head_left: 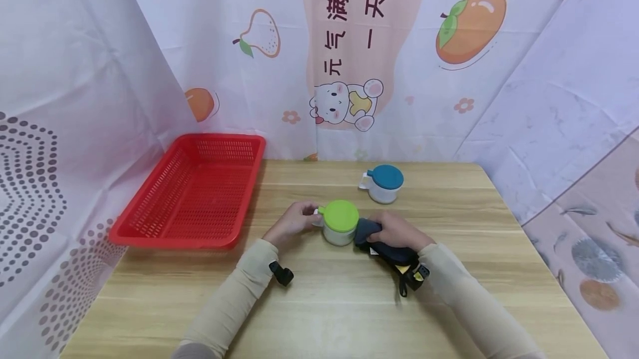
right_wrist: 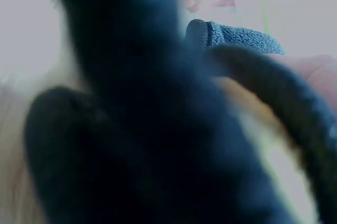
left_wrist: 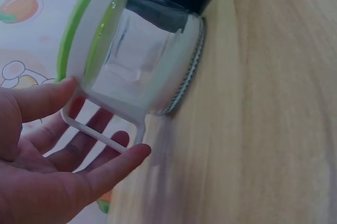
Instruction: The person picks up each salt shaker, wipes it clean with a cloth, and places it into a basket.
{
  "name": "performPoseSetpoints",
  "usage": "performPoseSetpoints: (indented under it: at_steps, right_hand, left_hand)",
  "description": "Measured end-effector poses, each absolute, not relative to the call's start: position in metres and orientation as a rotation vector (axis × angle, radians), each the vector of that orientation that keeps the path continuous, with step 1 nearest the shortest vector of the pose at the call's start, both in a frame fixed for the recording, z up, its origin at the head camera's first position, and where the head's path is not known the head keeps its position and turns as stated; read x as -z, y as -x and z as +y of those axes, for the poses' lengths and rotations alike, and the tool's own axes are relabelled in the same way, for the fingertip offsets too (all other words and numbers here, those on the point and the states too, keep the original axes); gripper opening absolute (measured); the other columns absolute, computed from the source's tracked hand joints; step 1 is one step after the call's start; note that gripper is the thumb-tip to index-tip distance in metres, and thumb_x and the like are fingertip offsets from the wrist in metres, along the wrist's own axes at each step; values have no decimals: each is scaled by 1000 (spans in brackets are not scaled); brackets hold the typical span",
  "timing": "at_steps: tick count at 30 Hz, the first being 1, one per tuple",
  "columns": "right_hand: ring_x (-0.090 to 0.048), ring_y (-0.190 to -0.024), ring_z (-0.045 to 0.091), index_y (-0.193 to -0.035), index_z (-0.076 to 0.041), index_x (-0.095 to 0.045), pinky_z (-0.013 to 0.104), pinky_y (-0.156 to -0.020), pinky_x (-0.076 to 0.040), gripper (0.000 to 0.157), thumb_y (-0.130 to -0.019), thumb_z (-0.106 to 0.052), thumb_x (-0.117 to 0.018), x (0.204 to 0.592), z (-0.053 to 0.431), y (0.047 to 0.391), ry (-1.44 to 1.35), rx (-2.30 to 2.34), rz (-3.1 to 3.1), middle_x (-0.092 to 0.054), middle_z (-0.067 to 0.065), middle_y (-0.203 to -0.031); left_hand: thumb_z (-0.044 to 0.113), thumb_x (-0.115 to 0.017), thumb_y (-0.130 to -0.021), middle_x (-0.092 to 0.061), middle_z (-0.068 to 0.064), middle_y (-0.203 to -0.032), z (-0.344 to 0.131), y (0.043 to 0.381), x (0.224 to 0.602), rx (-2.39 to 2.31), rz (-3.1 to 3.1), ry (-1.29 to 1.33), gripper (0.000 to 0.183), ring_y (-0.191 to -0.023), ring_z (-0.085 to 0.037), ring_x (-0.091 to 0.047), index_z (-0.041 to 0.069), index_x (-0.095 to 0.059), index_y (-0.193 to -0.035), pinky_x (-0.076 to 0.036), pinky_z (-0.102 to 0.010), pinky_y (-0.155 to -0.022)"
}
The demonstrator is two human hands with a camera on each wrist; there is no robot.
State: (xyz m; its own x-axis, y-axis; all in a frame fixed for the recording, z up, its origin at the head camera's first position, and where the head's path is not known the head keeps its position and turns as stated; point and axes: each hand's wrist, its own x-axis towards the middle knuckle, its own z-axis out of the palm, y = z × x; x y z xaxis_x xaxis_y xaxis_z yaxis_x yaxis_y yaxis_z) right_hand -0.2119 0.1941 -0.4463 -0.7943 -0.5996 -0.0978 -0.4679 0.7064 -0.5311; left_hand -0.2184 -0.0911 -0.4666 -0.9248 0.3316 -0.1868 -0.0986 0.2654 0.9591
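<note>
A clear glass jar (head_left: 339,235) with a green lid (head_left: 341,215) and a white side handle (left_wrist: 100,134) stands upright on the table. My left hand (head_left: 295,220) holds that handle; in the left wrist view the thumb lies near the lid and the fingers pass around the handle. On the jar's other side, my right hand (head_left: 394,231) grips a bunched dark blue cloth (head_left: 366,229), which touches the glass. A loop of the cloth hangs toward the wrist. The cloth, blurred and close, covers much of the right wrist view and hides most of that hand.
Behind the right hand stands a second jar (head_left: 383,195) with a blue lid, its handle facing left. To the left lies a red plastic basket (head_left: 234,237) with slotted walls. A printed curtain (head_left: 279,98) hangs along the back edge of the wooden table (head_left: 319,314).
</note>
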Motion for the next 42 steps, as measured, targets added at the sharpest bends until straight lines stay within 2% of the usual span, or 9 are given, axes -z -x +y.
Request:
performPoseSetpoints:
  at_steps: [5, 12, 19, 25, 30, 42]
  right_hand:
    - [-44, -62, 8, -75, -16, -65, 22, -60, -36, 12, -82, -16, -76, 447, 193, 210, 845, 718, 2664, -54, -8, -69]
    - [-47, -63, 9, -77, -15, -65, 24, -61, -40, 12, -84, -17, -75, 446, 192, 209, 799, 713, 2666, -56, -7, -70]
    - [-50, -67, 10, -86, -13, -68, 26, -66, -44, 7, -85, -17, -74, 444, 191, 210, 799, 701, 2658, -62, -6, -77]
    - [-54, -72, 8, -92, -13, -71, 28, -70, -47, 10, -84, -19, -74, 442, 193, 215, 851, 672, 2642, -68, -4, -85]
    - [-57, -76, 7, -101, -14, -73, 28, -72, -48, 17, -85, -18, -74, 442, 194, 218, 877, 671, 2598, -71, -4, -93]
    - [-60, -81, 6, -104, -13, -73, 29, -79, -51, 19, -84, -13, -74, 438, 192, 226, 945, 646, 2542, -72, -2, -96]
  left_hand:
    - [5, -60, -93, -63, -9, -107, -89, 220, 470, -1720, 2208, -179, 24, -97, -13, -56, 1, -65, -116, -53, -36, -88]
    - [1, -60, -92, -65, -9, -107, -91, 222, 472, -1786, 2130, -152, 25, -93, -10, -59, -4, -64, -116, -54, -30, -88]
    - [3, -63, -90, -66, -7, -104, -94, 224, 471, -1761, 2119, -174, 27, -91, -9, -59, -4, -65, -116, -53, -29, -86]
    - [1, -62, -90, -65, -3, -100, -98, 226, 470, -1756, 2056, -258, 28, -91, -9, -58, -7, -63, -117, -52, -27, -84]
    - [-1, -60, -90, -64, -3, -100, -101, 226, 468, -1719, 2036, -291, 28, -90, -9, -58, -8, -62, -117, -52, -31, -87]
    - [1, -60, -91, -64, -1, -96, -104, 232, 472, -1628, 2056, -390, 24, -89, -10, -59, -6, -63, -114, -53, -38, -90]
